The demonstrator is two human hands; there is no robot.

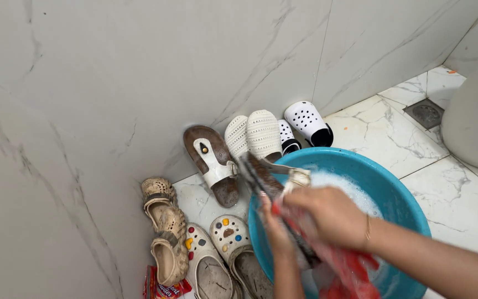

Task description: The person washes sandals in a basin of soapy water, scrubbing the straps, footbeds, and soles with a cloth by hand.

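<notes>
Two hands work over a blue basin (399, 194) at lower right: the left hand (275, 230) grips a dark sandal (269, 182), the right hand (330, 216) clenches a red cloth (355, 271).

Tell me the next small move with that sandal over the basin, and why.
Probably keep rubbing along the sole: the left hand props the dark sandal over the blue basin of soapy water, and the right hand presses a red cloth against it.

Head view, steeply down, close over basin (399, 199)
</notes>
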